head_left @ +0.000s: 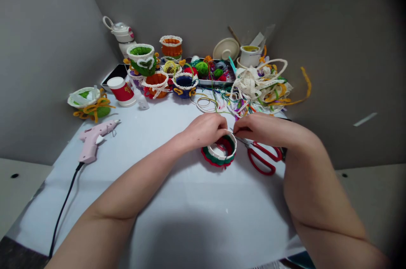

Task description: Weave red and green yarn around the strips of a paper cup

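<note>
1. Red-and-green ring basket (226, 155) sits lower centre on the white-covered table (190, 193); white rim in place, no handle visible.
2. Left hand (203, 130) and right hand (263, 129) meet over the rim, fingers close together; clamp cannot be confirmed.
3. Red-handled scissors (261, 158) lie just right.
4. Upper centre: orange basket (155, 85) has lace and bow; lace trim pile (260, 83) remains.

A pale tabletop (196, 188) with a pink glue gun (91, 140), red-handled scissors (261, 157), a lace-and-yarn tangle (258, 87), and small yarn baskets (185, 85)
</note>
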The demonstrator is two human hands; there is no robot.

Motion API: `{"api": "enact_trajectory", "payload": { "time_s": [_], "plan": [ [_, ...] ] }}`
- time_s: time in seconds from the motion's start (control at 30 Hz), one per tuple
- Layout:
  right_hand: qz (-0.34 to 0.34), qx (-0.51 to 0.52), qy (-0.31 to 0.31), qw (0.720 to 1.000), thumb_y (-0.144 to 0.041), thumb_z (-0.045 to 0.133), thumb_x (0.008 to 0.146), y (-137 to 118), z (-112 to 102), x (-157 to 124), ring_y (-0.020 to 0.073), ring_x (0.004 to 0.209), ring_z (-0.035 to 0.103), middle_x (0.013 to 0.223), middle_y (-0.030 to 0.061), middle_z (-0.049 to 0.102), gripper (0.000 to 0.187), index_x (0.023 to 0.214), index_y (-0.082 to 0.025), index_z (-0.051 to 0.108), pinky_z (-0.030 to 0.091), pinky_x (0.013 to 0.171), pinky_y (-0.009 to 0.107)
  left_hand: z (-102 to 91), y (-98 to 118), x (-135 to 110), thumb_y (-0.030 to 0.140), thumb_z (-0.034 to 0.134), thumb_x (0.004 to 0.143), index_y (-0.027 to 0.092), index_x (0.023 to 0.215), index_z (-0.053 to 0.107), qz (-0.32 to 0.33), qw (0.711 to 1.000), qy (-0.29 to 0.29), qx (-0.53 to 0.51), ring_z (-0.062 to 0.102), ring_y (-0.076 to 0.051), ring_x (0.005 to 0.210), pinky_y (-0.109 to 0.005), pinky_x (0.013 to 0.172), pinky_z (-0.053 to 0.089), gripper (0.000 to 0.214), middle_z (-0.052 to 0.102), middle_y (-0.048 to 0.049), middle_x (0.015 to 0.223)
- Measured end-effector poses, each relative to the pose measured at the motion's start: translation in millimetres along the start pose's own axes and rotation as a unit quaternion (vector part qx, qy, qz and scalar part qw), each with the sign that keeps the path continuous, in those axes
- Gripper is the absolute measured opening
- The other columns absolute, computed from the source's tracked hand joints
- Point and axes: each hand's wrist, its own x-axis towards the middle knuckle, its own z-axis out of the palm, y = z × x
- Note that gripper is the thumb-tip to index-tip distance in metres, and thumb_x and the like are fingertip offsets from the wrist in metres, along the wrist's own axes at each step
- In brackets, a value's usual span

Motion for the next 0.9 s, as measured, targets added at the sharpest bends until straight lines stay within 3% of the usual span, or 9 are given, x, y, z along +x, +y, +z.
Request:
{"api": "enact_trajectory", "payload": {
  "time_s": [0.17, 0.37, 0.53, 0.9],
  "plan": [
    [-0.033, 0.007, 0.042, 0.999, -0.026, 0.049, 0.088, -1.7, -6.7, -13.7, 0.0139, 0.065, 0.058, 0.076, 0.0014, 0.071, 0.023, 0.085, -0.022, 0.072, 0.037, 0.061, 0.024, 0.6, 1.1, -0.2, 0.029, 0.057, 0.088, 0.017, 0.081, 0.071, -0.017, 1.0, 0.002, 0.008, 0.061, -0.018, 0.077, -0.03, 0.072, 0.044, 0.02, 0.072, -0.0046, 0.084],
    [-0.012, 0.001, 0.1, 0.995, -0.027, 0.048, 0.089, -21.4, -3.2, -3.7, 0.0153, 0.067, 0.059, 0.077, 0.0052, 0.071, 0.026, 0.085, -0.019, 0.072, 0.036, 0.061, 0.025, 2.0, 0.6, 1.0, 0.023, 0.054, 0.085, 0.018, 0.08, 0.071, -0.02, 1.0, 0.002, 0.023, 0.062, -0.018, 0.078, -0.03, 0.071, 0.044, 0.019, 0.073, -0.0052, 0.082],
    [-0.033, -0.012, 0.057, 0.998, -0.021, 0.047, 0.087, -28.0, -1.8, -4.4, 0.0151, 0.067, 0.059, 0.077, 0.0051, 0.071, 0.025, 0.08, -0.019, 0.071, 0.035, 0.061, 0.026, 3.1, -2.4, 2.3, 0.022, 0.054, 0.084, 0.017, 0.08, 0.071, -0.018, 0.999, 0.008, 0.03, 0.062, -0.02, 0.078, -0.03, 0.07, 0.044, 0.018, 0.073, -0.0058, 0.083],
    [-0.062, 0.043, 0.035, 0.997, -0.023, 0.047, 0.089, 0.8, -8.5, -17.3, 0.0131, 0.067, 0.062, 0.081, 0.0022, 0.073, 0.025, 0.089, -0.022, 0.072, 0.041, 0.063, 0.024, 1.1, -2.2, 0.6, 0.031, 0.057, 0.089, 0.017, 0.081, 0.071, -0.015, 1.0, 0.004, 0.018, 0.061, -0.018, 0.076, -0.03, 0.07, 0.043, 0.021, 0.072, -0.0054, 0.083]
  ]
}}
